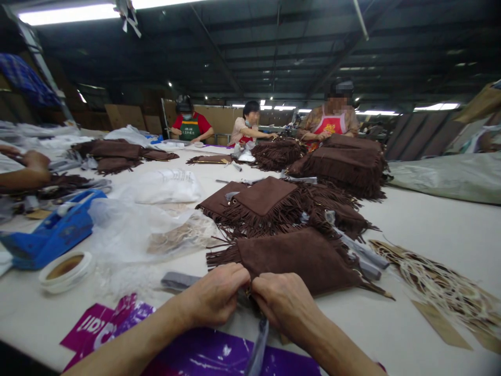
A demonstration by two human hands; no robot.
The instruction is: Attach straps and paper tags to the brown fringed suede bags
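Brown fringed bag (293,258), hands at its near edge
Left hand (221,293) and right hand (284,298) pinch what looks like a metal fitting (248,293); blue tape dispenser (37,244) left of the bag.

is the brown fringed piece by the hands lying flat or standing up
Lying down: the brown fringed piece has its broad side facing up on the table, fringe spread out at its left end.

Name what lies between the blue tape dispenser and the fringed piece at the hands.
In the head view, clear plastic lies between the dispenser and the fringed piece, something tan showing through it.
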